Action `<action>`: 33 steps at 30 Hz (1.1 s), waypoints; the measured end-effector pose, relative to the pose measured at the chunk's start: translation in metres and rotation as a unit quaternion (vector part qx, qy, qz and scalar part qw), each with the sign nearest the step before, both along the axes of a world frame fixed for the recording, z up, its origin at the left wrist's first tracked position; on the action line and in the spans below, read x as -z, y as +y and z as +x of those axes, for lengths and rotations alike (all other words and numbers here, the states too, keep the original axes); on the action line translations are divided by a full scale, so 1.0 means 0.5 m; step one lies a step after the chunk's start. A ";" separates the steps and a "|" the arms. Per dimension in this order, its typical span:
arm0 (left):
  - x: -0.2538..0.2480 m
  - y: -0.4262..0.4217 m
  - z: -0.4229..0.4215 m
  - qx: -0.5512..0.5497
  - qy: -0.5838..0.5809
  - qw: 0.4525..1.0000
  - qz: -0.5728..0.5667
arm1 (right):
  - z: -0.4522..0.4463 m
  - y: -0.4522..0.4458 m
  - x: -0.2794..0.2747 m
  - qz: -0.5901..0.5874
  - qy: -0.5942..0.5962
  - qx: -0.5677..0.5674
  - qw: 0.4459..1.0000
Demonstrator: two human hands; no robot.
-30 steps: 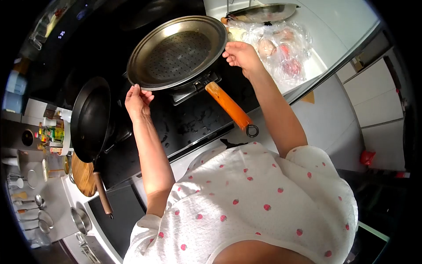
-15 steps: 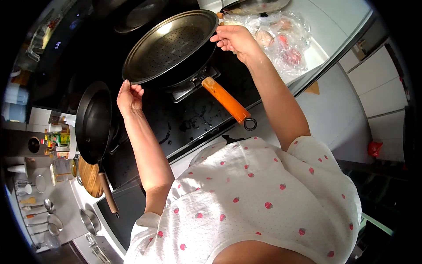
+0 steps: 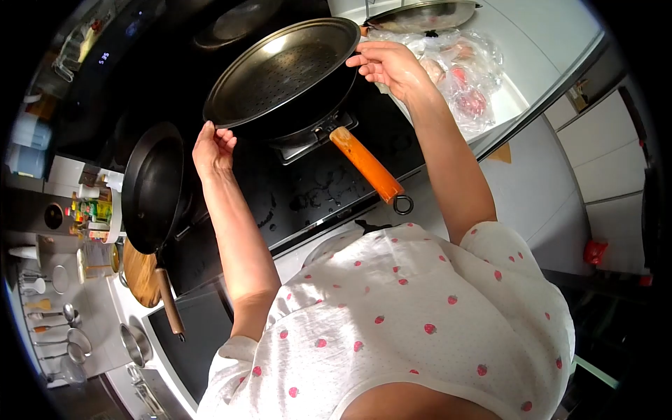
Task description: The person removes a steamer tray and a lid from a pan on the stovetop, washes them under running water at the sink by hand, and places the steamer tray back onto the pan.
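Observation:
A round metal steamer tray with small holes in its base sits over a dark wok. My left hand pinches the tray's rim at its near left side, fingers curled. On the opposite side, my right hand has its thumb and fingers closed at the rim. The wok rests on a stove burner, its orange wooden handle pointing toward me. Whether the tray's underside touches the wok all round is hidden.
A black frying pan with a brown handle lies left on the black stovetop, which has water drops. Plastic bags of food and a metal lid are at the right. A wooden board stands further left.
The whole view has shifted slightly. Both hands remain at the rim of the steamer tray, and the tray keeps about the same place over the wok.

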State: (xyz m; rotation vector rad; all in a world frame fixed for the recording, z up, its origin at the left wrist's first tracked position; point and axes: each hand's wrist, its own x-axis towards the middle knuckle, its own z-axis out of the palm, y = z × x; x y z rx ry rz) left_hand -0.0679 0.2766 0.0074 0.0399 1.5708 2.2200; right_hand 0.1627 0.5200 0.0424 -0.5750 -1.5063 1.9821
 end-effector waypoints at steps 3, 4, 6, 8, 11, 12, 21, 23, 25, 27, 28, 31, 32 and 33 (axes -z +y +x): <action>0.008 0.001 0.000 0.001 0.004 1.000 0.011 | 0.003 -0.005 0.004 -0.004 0.001 -0.003 1.000; 0.014 0.001 0.001 0.002 0.006 1.000 0.006 | 0.004 -0.008 0.012 -0.006 -0.009 -0.003 1.000; 0.027 0.002 0.002 0.000 0.007 1.000 0.004 | 0.003 -0.008 0.034 -0.006 -0.019 -0.007 1.000; 0.035 -0.001 0.016 0.031 0.042 0.998 -0.030 | 0.002 -0.007 0.064 -0.009 -0.062 0.000 0.998; 0.043 -0.004 0.038 0.018 0.052 0.998 -0.043 | 0.003 -0.018 0.092 -0.003 -0.081 0.011 0.997; 0.046 -0.003 0.040 0.016 0.062 0.996 -0.055 | 0.003 -0.018 0.098 0.004 -0.101 0.012 0.995; 0.047 -0.009 0.054 -0.006 0.063 0.992 -0.113 | -0.010 -0.015 0.136 -0.009 -0.106 0.010 0.994; 0.050 -0.008 0.055 -0.003 0.068 0.990 -0.122 | -0.010 -0.015 0.141 -0.013 -0.105 0.010 0.994; 0.054 -0.006 0.057 -0.010 0.071 0.989 -0.130 | -0.011 -0.015 0.146 -0.023 -0.098 0.013 0.995; 0.062 -0.009 0.053 -0.010 0.081 0.987 -0.139 | -0.014 -0.014 0.154 -0.021 -0.094 0.014 0.995; 0.062 -0.008 0.053 -0.006 0.081 0.987 -0.136 | -0.013 -0.014 0.154 -0.021 -0.090 0.013 0.996; 0.063 -0.004 0.055 -0.013 0.066 0.989 -0.133 | -0.011 -0.019 0.148 -0.013 -0.100 0.016 0.995; 0.064 0.001 0.053 -0.013 0.066 0.989 -0.132 | -0.011 -0.023 0.147 -0.016 -0.107 0.013 0.994; 0.066 0.002 0.053 -0.012 0.065 0.990 -0.127 | -0.010 -0.024 0.147 -0.015 -0.109 0.010 0.994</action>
